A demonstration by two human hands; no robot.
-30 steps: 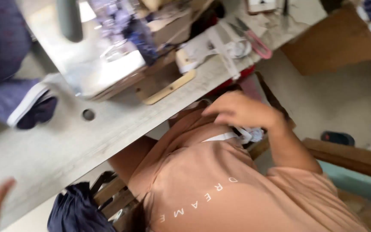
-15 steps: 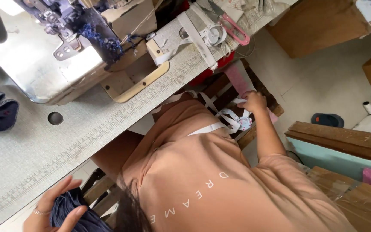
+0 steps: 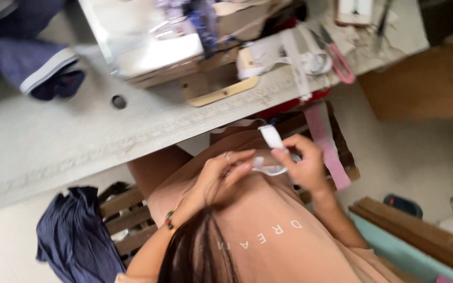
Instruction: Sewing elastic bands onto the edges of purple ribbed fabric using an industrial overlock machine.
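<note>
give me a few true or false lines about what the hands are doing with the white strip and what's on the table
1. Both hands hold a white strip. True: the left hand and right hand pinch it in front of the chest.
2. The pink-handled scissors are in the right hand. False: they lie on the table.
3. A dark blue cloth hangs below the table at the left. True.
4. The left hand rests flat on the table. False: it is raised at the strip, off the table.
5. A sewing machine stands on the table. True.
</note>
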